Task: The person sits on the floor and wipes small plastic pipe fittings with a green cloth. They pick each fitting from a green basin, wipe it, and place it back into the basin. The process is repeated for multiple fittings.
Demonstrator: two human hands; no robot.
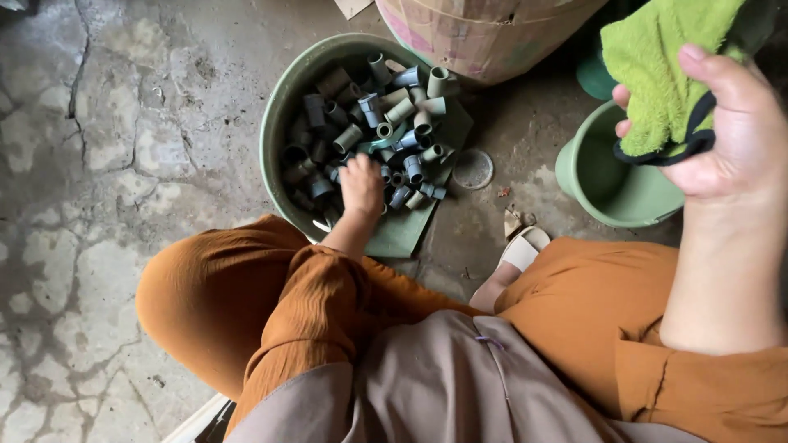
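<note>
A green basin on the floor holds several short grey and green pipe fittings, some spilling onto a green board at its broken side. My left hand reaches down into the pile, fingers among the fittings; whether it grips one I cannot tell. My right hand is raised at the upper right, closed on a bright green cloth with a dark edge.
A smaller green bucket stands at the right under the cloth. A cardboard box sits behind the basin. A round lid lies beside the board. My sandalled foot and orange-clad knees fill the foreground over cracked concrete.
</note>
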